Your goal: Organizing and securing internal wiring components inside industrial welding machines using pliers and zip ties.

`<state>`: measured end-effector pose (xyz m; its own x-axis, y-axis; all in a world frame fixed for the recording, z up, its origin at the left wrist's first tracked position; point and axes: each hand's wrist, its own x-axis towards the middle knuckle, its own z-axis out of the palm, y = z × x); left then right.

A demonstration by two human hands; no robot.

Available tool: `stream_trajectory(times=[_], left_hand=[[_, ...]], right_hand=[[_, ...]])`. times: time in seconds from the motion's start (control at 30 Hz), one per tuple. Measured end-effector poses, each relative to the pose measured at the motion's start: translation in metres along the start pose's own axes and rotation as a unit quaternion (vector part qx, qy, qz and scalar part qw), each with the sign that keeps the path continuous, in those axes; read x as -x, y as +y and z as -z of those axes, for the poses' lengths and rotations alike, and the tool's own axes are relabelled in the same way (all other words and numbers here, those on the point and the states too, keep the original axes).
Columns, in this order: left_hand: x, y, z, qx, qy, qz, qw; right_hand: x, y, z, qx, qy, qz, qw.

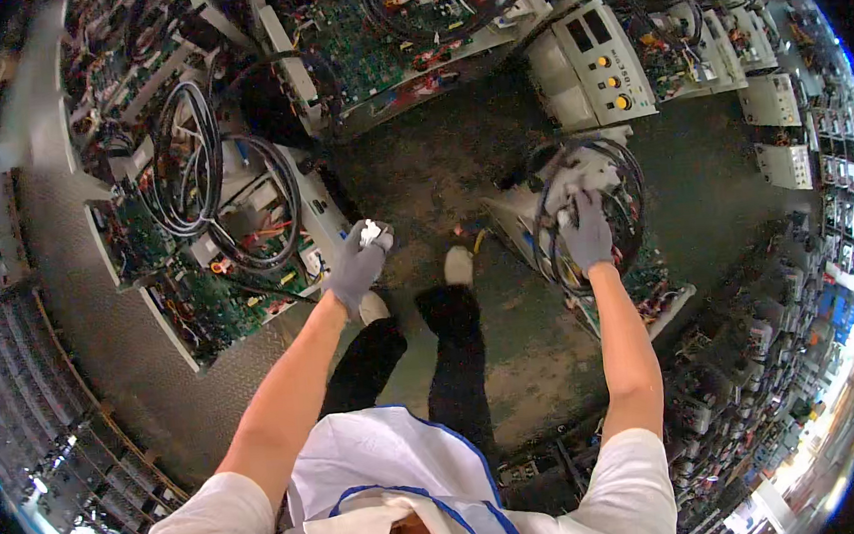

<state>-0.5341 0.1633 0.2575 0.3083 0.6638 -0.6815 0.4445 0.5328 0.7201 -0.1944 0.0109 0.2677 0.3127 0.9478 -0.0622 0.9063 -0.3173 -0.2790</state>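
Note:
Both my hands wear grey gloves. My left hand (pixel 355 270) is closed around a small white crumpled-looking piece (pixel 371 232), whose kind is unclear, in front of the left-hand units. To the right, my right hand (pixel 588 232) reaches into an open electronic unit (pixel 662 299) on the floor. Its fingers are bent at a whitish part (pixel 580 172) inside a loop of black cable (pixel 637 175). What those fingertips touch or grip is hidden. Green circuit board and coloured wires show around the loop.
Open units with circuit boards (pixel 220 318) and coiled cables (pixel 293 192) stand at left and along the back. A white panel with yellow knobs (pixel 604 62) rises behind my right hand. My shoes (pixel 459 264) are on the dark stained floor (pixel 409 168). Densely packed racks line the right side.

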Motion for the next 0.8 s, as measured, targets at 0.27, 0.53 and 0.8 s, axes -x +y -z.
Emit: stream_trajectory(times=[0.27, 0.53, 0.8], left_hand=[[-0.035, 0.034, -0.024, 0.477, -0.179, 0.079, 0.857], [-0.068, 0.074, -0.066, 0.522, -0.153, 0.052, 0.838], [-0.11, 0.068, -0.072, 0.541, -0.11, 0.024, 0.834]], right_hand=[[-0.013, 0.065, -0.012, -0.103, -0.185, -0.241, 0.947], [0.019, 0.105, 0.005, -0.06, -0.269, -0.209, 0.938], [-0.006, 0.08, 0.061, 0.081, -0.223, -0.187, 0.953]])
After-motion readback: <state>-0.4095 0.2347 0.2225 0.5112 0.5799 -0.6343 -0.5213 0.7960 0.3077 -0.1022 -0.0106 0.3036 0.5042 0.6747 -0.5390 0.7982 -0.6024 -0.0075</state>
